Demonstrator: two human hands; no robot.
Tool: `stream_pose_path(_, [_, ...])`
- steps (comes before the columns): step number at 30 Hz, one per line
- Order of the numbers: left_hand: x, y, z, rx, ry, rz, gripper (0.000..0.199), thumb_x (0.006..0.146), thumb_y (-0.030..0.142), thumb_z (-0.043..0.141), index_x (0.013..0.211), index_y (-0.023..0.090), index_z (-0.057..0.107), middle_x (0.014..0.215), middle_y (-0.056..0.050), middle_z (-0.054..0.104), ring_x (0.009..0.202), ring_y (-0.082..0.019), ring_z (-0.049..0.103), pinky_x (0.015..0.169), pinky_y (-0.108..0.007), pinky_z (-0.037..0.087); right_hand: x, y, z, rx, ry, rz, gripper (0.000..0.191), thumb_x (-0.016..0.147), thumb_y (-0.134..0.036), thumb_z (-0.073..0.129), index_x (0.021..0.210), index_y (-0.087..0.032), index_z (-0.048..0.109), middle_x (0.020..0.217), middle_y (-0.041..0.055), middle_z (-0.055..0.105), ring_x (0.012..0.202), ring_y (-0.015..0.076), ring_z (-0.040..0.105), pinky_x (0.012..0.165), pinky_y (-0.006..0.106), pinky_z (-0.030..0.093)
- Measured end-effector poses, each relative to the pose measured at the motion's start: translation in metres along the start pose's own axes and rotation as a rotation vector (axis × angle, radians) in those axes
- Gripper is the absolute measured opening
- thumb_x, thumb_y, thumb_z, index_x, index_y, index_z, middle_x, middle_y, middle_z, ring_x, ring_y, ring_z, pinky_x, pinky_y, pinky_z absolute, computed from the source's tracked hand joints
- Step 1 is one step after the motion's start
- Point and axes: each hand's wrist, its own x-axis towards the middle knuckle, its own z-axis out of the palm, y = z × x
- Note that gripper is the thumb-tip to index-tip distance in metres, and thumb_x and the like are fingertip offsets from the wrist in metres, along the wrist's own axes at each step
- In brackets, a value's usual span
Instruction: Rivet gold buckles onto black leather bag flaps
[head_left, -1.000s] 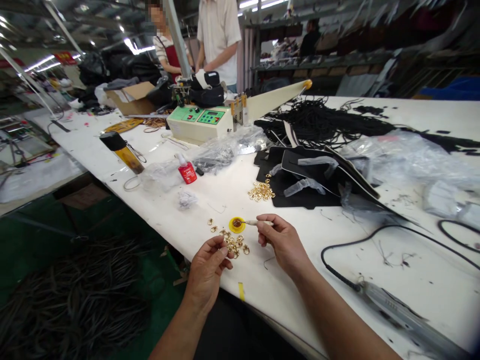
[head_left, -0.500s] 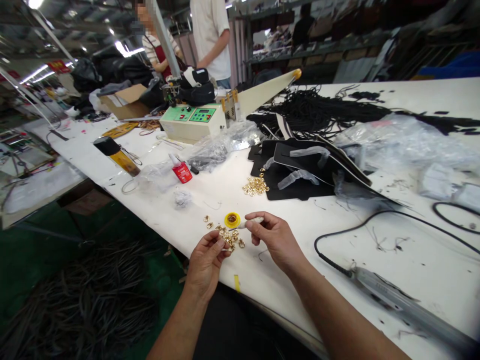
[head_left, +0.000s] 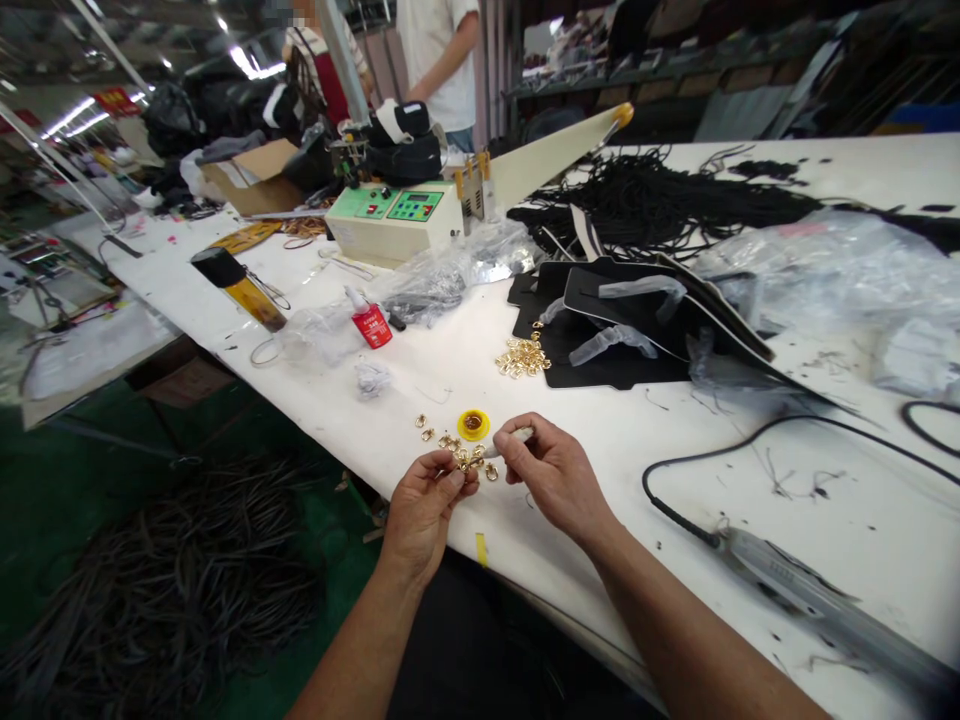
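Note:
My left hand [head_left: 424, 515] pinches a small gold metal clasp [head_left: 464, 465] between thumb and fingertips, low over the table's near edge. In my right hand [head_left: 559, 475] is a slim white pen-like tool [head_left: 523, 434], gripped between thumb and fingers. Its thin tip points left and reaches the clasp at my left fingertips; whether it touches is too small to tell. Just beyond lies a round yellow dish [head_left: 472, 425] with brown contents. Loose gold clasps [head_left: 491, 471] lie around my fingers, partly hidden by them. A bigger pile of gold pieces [head_left: 523, 357] sits farther back.
A red bottle [head_left: 371, 322] stands on the white table [head_left: 420, 370]. Black panels [head_left: 622, 335] lie beyond the pile, near a green-and-cream machine [head_left: 397, 222]. At right are a grey corded tool [head_left: 802, 590] and its cable. Two people stand behind the machine.
The tool's tip has moved from beside the yellow dish to the clasp in my left hand, so both hands are closer together. The whole view has shifted slightly.

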Motion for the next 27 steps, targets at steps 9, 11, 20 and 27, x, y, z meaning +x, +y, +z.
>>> stream_pose_path(9, [-0.002, 0.001, 0.001, 0.002, 0.005, -0.001, 0.04, 0.068, 0.022, 0.096, 0.099, 0.019, 0.071, 0.088, 0.001, 0.075, 0.081, -0.016, 0.078, 0.08, -0.029, 0.063, 0.0, -0.003, 0.003, -0.024, -0.004, -0.002, 0.025, 0.098, -0.046, 0.064, 0.095, -0.021, 0.068, 0.061, -0.0041, 0.063, 0.054, 0.0131, 0.056, 0.057, 0.025, 0.042])
stream_pose_path(11, [-0.003, 0.002, 0.002, 0.011, 0.007, -0.004, 0.04, 0.068, 0.022, 0.096, 0.099, 0.018, 0.071, 0.088, 0.001, 0.075, 0.081, -0.016, 0.078, 0.08, -0.03, 0.063, 0.0, -0.001, 0.003, -0.036, -0.005, -0.006, 0.025, 0.098, -0.045, 0.064, 0.096, -0.021, 0.068, 0.062, -0.0036, 0.064, 0.055, 0.0131, 0.056, 0.058, 0.026, 0.043])
stream_pose_path(20, [-0.004, 0.001, 0.006, 0.063, 0.03, 0.006, 0.044, 0.065, 0.026, 0.097, 0.097, 0.018, 0.069, 0.088, -0.001, 0.076, 0.081, -0.017, 0.077, 0.081, -0.032, 0.062, -0.003, -0.005, 0.004, -0.127, -0.018, -0.092, 0.017, 0.096, -0.039, 0.066, 0.093, -0.022, 0.069, 0.07, -0.0025, 0.065, 0.061, 0.0137, 0.057, 0.061, 0.026, 0.044])
stream_pose_path(27, [-0.01, -0.001, 0.01, 0.14, 0.033, 0.025, 0.044, 0.061, 0.03, 0.099, 0.092, 0.017, 0.07, 0.083, 0.0, 0.076, 0.078, -0.017, 0.077, 0.077, -0.031, 0.063, 0.006, 0.008, -0.001, -0.147, 0.108, 0.04, 0.042, 0.09, -0.059, 0.072, 0.072, -0.021, 0.068, 0.056, -0.0015, 0.06, 0.054, 0.0155, 0.054, 0.054, 0.028, 0.039])
